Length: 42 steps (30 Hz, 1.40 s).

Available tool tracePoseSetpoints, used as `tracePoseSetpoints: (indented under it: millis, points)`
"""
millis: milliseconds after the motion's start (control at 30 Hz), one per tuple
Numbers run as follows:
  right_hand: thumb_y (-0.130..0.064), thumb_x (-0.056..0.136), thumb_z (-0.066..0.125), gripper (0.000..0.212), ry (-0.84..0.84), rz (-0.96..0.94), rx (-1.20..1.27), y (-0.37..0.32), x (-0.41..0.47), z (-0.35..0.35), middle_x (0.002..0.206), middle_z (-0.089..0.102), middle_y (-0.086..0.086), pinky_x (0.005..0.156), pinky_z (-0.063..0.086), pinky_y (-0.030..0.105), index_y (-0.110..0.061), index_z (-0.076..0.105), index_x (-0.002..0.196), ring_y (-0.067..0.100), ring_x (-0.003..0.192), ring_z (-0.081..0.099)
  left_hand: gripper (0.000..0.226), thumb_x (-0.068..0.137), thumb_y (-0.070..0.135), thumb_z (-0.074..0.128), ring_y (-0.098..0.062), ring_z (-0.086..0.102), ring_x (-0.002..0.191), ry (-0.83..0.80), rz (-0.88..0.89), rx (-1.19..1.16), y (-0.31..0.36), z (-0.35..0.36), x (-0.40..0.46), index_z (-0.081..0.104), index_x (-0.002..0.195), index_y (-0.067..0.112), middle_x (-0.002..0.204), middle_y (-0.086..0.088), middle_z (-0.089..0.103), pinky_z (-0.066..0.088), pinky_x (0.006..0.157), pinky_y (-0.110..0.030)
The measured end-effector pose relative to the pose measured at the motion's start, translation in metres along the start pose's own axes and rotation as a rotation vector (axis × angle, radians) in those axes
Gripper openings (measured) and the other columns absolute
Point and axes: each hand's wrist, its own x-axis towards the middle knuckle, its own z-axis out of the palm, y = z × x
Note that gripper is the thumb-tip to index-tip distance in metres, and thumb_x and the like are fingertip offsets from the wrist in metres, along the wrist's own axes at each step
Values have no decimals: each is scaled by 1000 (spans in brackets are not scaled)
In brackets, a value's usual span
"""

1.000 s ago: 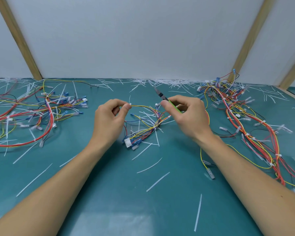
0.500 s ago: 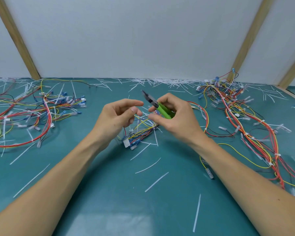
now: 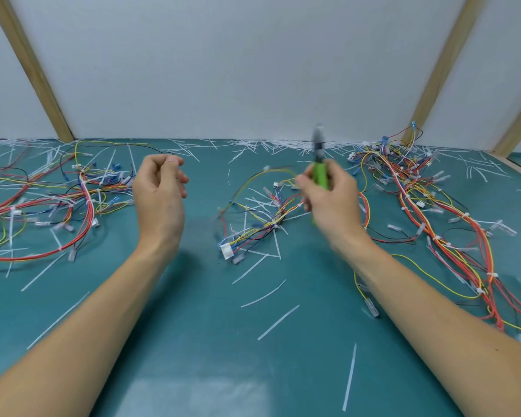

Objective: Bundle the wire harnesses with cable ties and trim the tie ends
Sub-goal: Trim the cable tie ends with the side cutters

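Note:
A small harness of yellow, red and blue wires with white ties lies on the green mat between my hands, a white connector at its near end. My right hand grips green-handled cutters, jaws pointing up and blurred, just right of the harness. My left hand hovers left of the harness with fingers loosely curled and nothing in it.
A pile of harnesses lies at the left and another pile at the right. Cut white tie ends are scattered over the mat. A white wall with wooden battens closes the back.
My hands have drawn apart. The left hand let go of the harness and moved left. The right hand swung the cutters upright and shifted right; the harness now lies on the mat.

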Motion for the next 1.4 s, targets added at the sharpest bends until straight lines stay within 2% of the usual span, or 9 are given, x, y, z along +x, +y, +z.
tracePoseSetpoints:
  millis: [133, 233, 467, 600, 767, 933, 1133, 1300, 1400]
  points:
    - [-4, 95, 55, 23, 418, 259, 155, 14, 23, -24, 48, 54, -13, 44, 39, 27, -23, 46, 85, 4, 41, 49, 35, 90, 45, 57, -11, 43, 58, -351, 106, 252, -2, 3, -11, 57, 73, 14, 61, -2, 50, 36, 56, -30]
    - [-7, 95, 54, 17, 550, 340, 160, 22, 32, -40, 64, 55, -7, 44, 40, 27, -21, 44, 91, 1, 40, 51, 49, 82, 69, 57, -13, 52, 61, -686, 160, 594, -10, 6, -24, 63, 72, 21, 63, 1, 58, 47, 66, -38]
    - [-15, 95, 62, 14, 357, 253, 140, 17, 27, -31, 80, 68, 0, 55, 42, 31, -20, 50, 89, 11, 55, 52, 57, 72, 86, 56, -5, 57, 78, -916, 183, 660, -11, 16, -41, 62, 112, 46, 88, 17, 64, 50, 77, -33]
    - [-12, 90, 71, 20, 57, 108, 48, 7, 12, -18, 85, 71, 20, 62, 41, 34, -18, 51, 88, 16, 58, 51, 76, 65, 89, 58, 9, 50, 93, -888, 350, 754, -9, 25, -57, 57, 126, 44, 98, 20, 54, 39, 80, -17]
    - [-5, 97, 63, 13, -80, 50, 39, 4, 3, -7, 78, 69, 14, 51, 43, 28, -6, 51, 92, 15, 51, 51, 59, 71, 82, 60, -9, 44, 91, -839, 551, 917, -10, 33, -69, 65, 115, 42, 93, 13, 44, 38, 84, -29]
    - [-18, 94, 60, 13, -137, 62, 142, -1, 4, -13, 79, 70, 13, 49, 38, 31, -13, 49, 91, 21, 53, 44, 8, 87, 38, 74, -10, 45, 67, -741, 297, 653, -8, 25, -49, 77, 91, 32, 70, 5, 48, 34, 62, -29]
    - [-24, 84, 81, 33, -396, -55, -35, -3, -1, -10, 72, 60, 5, 59, 43, 24, -2, 57, 92, 9, 59, 51, 21, 95, 22, 64, -7, 36, 44, -391, 81, 465, -7, 14, -23, 77, 79, 25, 43, 12, 42, 24, 45, -15]
    - [-7, 98, 66, 16, -418, 30, 14, -5, -11, 1, 63, 58, -3, 49, 41, 22, -13, 60, 84, 11, 52, 50, 35, 92, 6, 61, -11, 65, 82, -274, 201, 252, -3, 16, -25, 57, 122, 23, 90, 6, 65, 47, 69, -21]
    - [-15, 103, 58, 20, -226, 248, 304, -13, -5, -2, 67, 65, 1, 48, 47, 27, -14, 60, 82, 14, 52, 57, 35, 83, 30, 69, -8, 62, 79, -327, 242, 349, -4, 20, -32, 49, 111, 24, 88, 9, 61, 42, 67, -18]
